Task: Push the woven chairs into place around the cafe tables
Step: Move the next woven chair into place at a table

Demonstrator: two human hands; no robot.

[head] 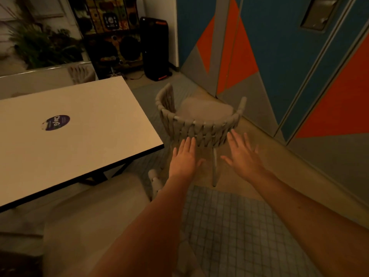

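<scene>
Both hands out in front of me, palms down, fingers straight and spread, gripping nothing. Left hand has its fingertips at the lower edge of the woven chair backrest; whether they touch it I cannot tell. Right hand sits at the right end of the same curved back, slightly blurred, contact also unclear. My read: the hands are set flat and wide apart so a push would load both ends of the backrest evenly and keep the chair from swinging. The chair stands just off the far right corner of the white cafe table, facing away from me toward the painted wall, not tucked under the top. It looks grey-beige, with a backrest of broad interlaced straps wrapped over a rounded rail, a pale seat cushion, and thin light legs, one plain below the back. A round dark sticker lies on the tabletop. Another woven chair back shows beyond the table's far edge.
</scene>
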